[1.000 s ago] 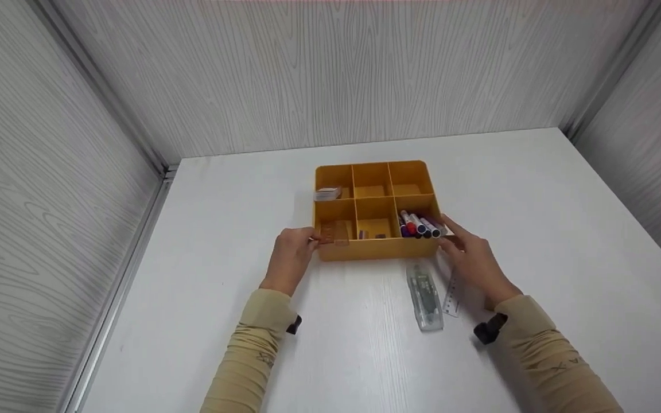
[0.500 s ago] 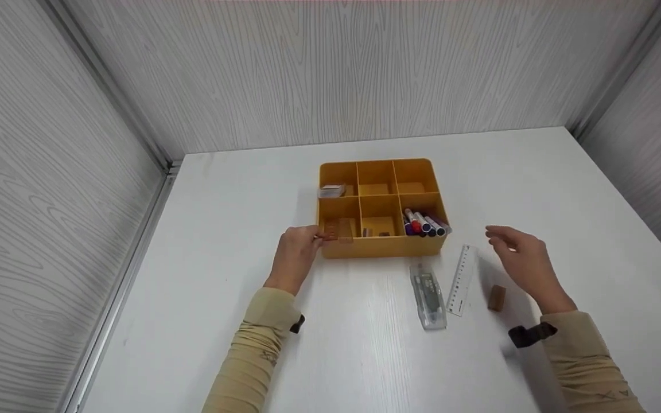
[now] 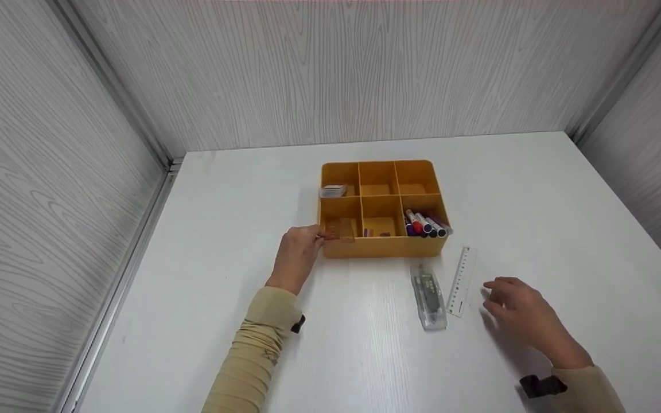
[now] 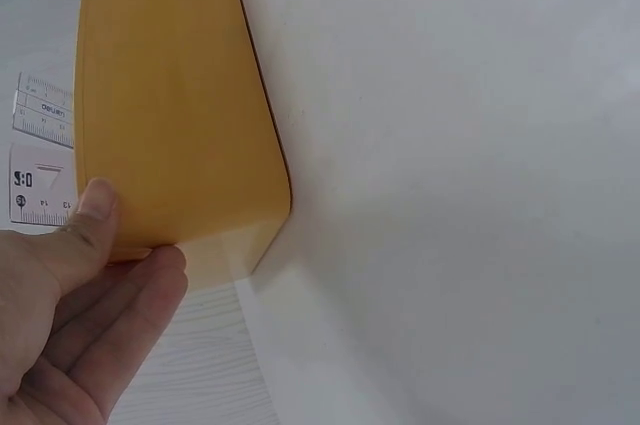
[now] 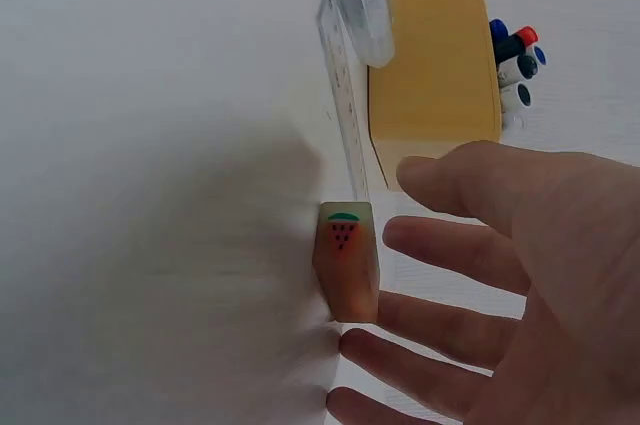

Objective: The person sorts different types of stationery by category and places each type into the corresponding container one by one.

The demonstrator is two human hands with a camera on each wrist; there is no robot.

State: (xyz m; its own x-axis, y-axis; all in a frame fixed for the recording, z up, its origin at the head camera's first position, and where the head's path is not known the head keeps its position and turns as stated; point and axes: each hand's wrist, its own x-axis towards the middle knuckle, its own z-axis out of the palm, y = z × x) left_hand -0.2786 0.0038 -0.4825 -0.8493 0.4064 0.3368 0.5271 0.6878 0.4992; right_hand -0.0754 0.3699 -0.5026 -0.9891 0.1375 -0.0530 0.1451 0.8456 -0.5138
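Observation:
My left hand (image 3: 296,258) pinches the front left corner of a yellow six-compartment organizer box (image 3: 385,248). In the left wrist view, thumb and fingers meet at the rim of the box (image 4: 175,95). A see-through ruler-like piece (image 3: 345,230) shows at the front left compartment. My right hand (image 3: 523,312) hovers low at the right, fingers spread. Close beside its fingertips in the right wrist view is a small orange-brown block (image 5: 347,265) with a watermelon-slice picture; the hand hides it in the head view.
In front of the box lie a clear plastic case (image 3: 429,298) and a clear ruler (image 3: 461,281). Several markers (image 3: 425,225) fill the front right compartment. A stack of clear pieces (image 3: 333,191) is in the back left one. White walls surround the white table (image 3: 221,201).
My right hand has left the box's right side, moved right, then come back toward me over the orange-brown block. The left hand stays at the box corner.

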